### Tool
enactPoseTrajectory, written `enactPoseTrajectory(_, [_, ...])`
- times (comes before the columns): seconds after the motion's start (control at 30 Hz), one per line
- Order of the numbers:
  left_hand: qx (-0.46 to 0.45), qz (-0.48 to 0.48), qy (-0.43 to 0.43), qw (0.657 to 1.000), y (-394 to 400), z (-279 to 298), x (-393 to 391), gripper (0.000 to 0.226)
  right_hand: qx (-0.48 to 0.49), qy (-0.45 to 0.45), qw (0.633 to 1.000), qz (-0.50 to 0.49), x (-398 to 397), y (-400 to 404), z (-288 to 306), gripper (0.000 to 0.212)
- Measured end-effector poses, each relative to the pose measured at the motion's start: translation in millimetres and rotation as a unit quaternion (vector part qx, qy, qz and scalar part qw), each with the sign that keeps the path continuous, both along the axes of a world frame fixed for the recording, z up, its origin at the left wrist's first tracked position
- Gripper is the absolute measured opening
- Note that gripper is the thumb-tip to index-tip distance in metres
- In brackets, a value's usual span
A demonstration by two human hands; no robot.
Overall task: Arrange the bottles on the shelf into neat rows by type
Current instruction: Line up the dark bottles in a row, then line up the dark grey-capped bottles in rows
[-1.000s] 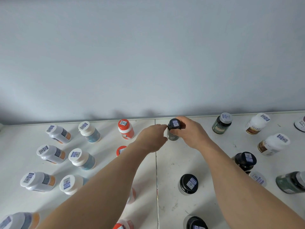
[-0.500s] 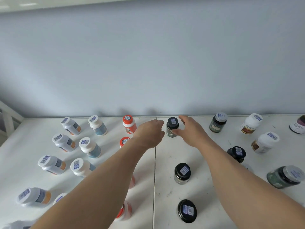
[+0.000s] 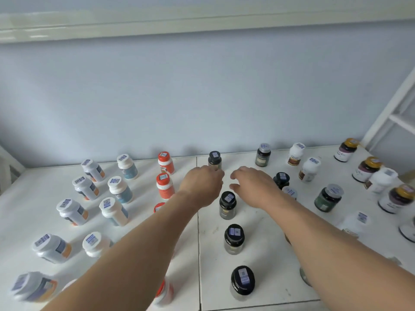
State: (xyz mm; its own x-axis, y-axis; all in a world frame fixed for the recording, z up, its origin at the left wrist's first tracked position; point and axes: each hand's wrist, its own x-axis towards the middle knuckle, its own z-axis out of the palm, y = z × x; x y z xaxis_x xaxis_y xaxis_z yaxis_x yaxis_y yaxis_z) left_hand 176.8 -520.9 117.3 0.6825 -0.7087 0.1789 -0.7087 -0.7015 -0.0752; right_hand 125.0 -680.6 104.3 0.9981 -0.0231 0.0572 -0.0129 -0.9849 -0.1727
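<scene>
On the shelf (image 3: pixel 258 248): four black-capped bottles (image 3: pixel 227 204) in line; left hand (image 3: pixel 203 184), right hand (image 3: pixel 252 185) open, empty

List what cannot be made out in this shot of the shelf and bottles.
All in the head view:
- Third orange-capped bottle: only a sliver of its cap shows behind the left forearm.
- Near orange-capped bottle: mostly hidden by that forearm.
- White-capped bottle: body hidden behind the right hand.
- Bottle at the right edge: cut off by the frame.
- Nearest left bottle: blurred.
- Label text: too small everywhere.
</scene>
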Motion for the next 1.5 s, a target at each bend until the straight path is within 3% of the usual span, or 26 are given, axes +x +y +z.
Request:
enactPoseTrajectory(0.17, [-0.005, -0.055, -0.043, 0.998, 1, 6, -57, 0.017, -0.011, -0.019, 0.999, -0.025, -64, -1, 14, 0.036])
enactPoseTrajectory(0.5, [-0.062, -0.100, -0.013, 0.993, -27, -3, -162, 0.027, 0.046, -0.075, 0.993, -0.074, -178, -34, 28, 0.038])
enactPoseTrajectory(0.87, [-0.101, 0.038, 0.143, 0.984, -74, -72, -261, 0.042, 0.177, -0.043, 0.982, -0.051, -291, -108, -45, 0.059])
enactPoseTrajectory(1.03, [-0.111, 0.066, 0.131, 0.983, -88, -113, -288, 0.055, 0.152, 0.036, 0.987, -0.032, -313, -138, -96, 0.062])
enactPoseTrajectory(1.2, [-0.109, 0.101, 0.133, 0.980, -100, -150, -285, 0.076, 0.113, -0.053, 0.992, -0.011, -304, -146, -128, 0.053])
enactPoseTrajectory(1.33, [-0.149, 0.095, 0.079, 0.981, -102, -166, -285, 0.073, 0.098, -0.136, 0.986, -0.007, -297, -146, -146, 0.046])
enactPoseTrajectory(1.5, [-0.172, 0.088, 0.049, 0.980, -101, -176, -286, 0.068, 0.097, -0.165, 0.981, 0.008, -299, -149, -157, 0.041])
